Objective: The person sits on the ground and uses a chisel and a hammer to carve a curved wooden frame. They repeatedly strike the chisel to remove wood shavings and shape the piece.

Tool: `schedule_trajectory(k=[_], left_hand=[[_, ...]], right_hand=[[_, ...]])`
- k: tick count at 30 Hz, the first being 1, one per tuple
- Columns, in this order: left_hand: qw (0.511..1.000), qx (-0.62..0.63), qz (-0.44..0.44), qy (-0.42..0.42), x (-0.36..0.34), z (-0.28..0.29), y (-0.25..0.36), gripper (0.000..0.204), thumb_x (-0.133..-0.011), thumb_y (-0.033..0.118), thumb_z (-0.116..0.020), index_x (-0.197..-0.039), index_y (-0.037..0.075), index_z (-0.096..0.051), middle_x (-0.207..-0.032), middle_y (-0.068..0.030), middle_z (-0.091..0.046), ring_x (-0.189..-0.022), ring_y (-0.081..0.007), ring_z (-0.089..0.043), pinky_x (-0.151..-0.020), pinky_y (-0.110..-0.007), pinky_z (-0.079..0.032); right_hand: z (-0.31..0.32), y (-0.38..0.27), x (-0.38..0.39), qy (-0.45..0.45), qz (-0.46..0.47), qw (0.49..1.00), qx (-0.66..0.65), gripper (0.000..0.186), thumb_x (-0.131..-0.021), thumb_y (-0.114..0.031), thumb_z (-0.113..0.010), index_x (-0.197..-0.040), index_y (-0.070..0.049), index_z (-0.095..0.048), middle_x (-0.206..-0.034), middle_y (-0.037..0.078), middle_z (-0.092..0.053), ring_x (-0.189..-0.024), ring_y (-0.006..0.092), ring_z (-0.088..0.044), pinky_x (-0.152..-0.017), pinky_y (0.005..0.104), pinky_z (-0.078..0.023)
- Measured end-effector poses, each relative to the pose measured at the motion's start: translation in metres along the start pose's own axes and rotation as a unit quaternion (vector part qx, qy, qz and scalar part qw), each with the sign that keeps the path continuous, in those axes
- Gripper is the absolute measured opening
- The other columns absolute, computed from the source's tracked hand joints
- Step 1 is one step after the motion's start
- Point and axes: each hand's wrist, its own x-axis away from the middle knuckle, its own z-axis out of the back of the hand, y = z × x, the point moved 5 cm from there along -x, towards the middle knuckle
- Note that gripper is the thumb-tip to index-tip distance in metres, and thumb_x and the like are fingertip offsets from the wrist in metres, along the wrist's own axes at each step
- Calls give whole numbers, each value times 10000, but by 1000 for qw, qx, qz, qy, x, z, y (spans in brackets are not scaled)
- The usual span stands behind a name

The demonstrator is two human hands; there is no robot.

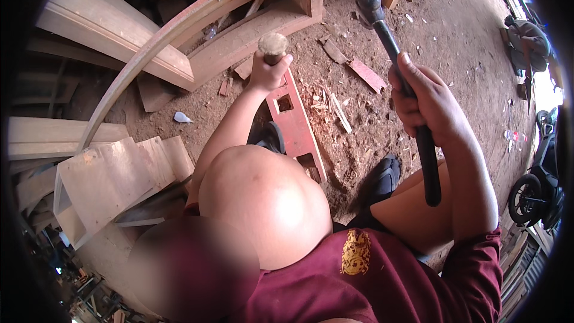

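My left hand (269, 76) is closed around the upright wooden handle of a chisel (273, 44), its round, frayed top facing up. The hand hides the chisel's blade. Below it lies a red-faced wooden board (295, 128), with a square hole near the hand and another hole at its near end. My right hand (426, 100) grips a hammer (384, 33) by its black handle. The hammer is raised to the right of the board, its dark metal head pointing away from me and apart from the chisel.
Wood chips (338, 110) and red offcuts (367, 75) litter the dirt floor. At left stand a curved wooden frame (134, 63) and stacked pale boards (113, 179). My shoe (382, 176) rests right of the board. A motorcycle (532, 188) is parked at far right.
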Motion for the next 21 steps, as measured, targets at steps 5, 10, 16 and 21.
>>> schedule_trajectory(k=[5, 10, 16, 21], left_hand=[[986, 134, 5, 97, 6, 17, -6, 188, -803, 47, -597, -658, 79, -482, -531, 36, -463, -416, -66, -406, -408, -247, -344], [960, 191, 8, 206, 5, 17, -7, 227, -796, 53, -612, -648, 88, -444, -494, 22, -434, -380, -76, -388, -370, -244, -325], [911, 274, 64, 302, 15, 56, -21, 270, -817, 175, -577, -604, 122, -419, -472, 15, -383, -393, -107, -382, -432, -300, -359], [984, -112, -126, 64, 22, -16, 30, 122, -808, 113, -629, -720, 61, -562, -582, -3, -555, -511, -113, -528, -537, -300, -440]], right_hand=[[-2, 0, 5, -12, 1, 1000, -14, 416, -997, -493, -398, -803, -129, -445, -537, -83, -303, -388, 15, -286, -338, 210, -293], [-10, 1, 4, -18, -12, 999, -32, 417, -997, -495, -399, -801, -129, -442, -539, -81, -304, -389, 16, -287, -341, 210, -287], [-15, 0, 5, -23, -10, 999, -45, 414, -998, -490, -397, -804, -128, -441, -539, -82, -303, -391, 14, -287, -342, 212, -295], [-11, 1, 8, 6, -3, 1000, -19, 417, -998, -494, -395, -810, -125, -443, -536, -83, -300, -389, 14, -281, -341, 211, -292]])
